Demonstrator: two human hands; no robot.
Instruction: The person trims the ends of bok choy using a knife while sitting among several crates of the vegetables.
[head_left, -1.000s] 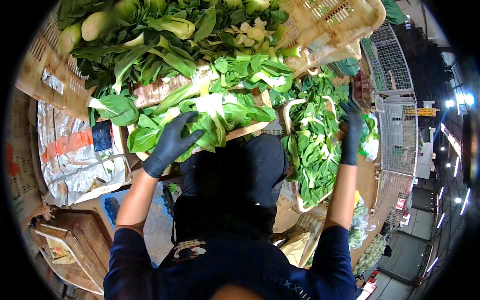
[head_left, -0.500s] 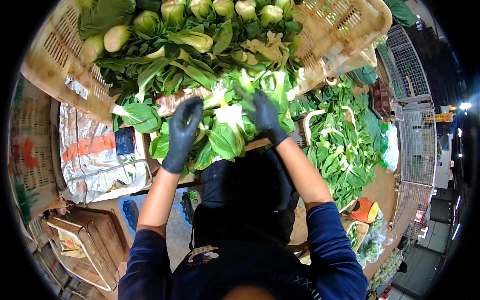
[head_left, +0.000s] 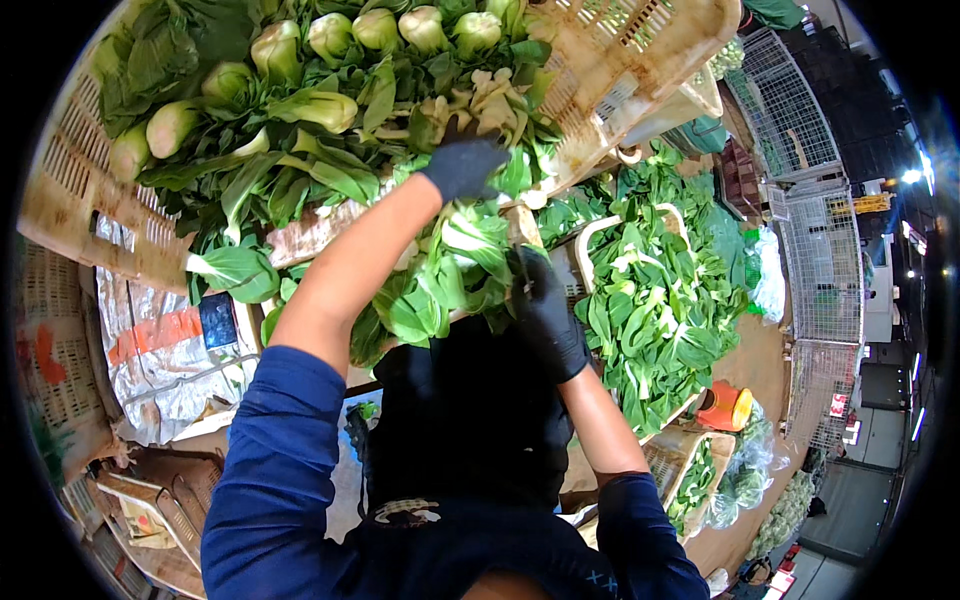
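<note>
Two hands in thin black gloves are at the greens. Your left hand (head_left: 467,165) crosses above the near bunch and reaches to the loose leaves at the lower right of the large beige slatted plastic crate (head_left: 570,80); its fingers look part spread among the foliage. Cannot tell whether they have hold of a leaf. Your right hand (head_left: 545,310) is beside the right end of the near bunch, fingers curled; their inner side faces away from view and is dark, so any grip or tool there cannot be confirmed.

Near greens: a loose bunch of glossy green, pale-ribbed leafy bok choy (head_left: 440,290), before your lap and below the crate. To the right, a cream-rimmed plastic basket (head_left: 590,245) overflows with loose green leaves (head_left: 655,320).

Handling, judged by look: each piece is light; blades soft, easily torn or creased, probably slick if damp. Pale stems are stiffer but may snap under bending. Take hold at the thick, pale stem base, as on the bulbous upright heads (head_left: 277,50) in the crate, and you spare the blades.
</note>
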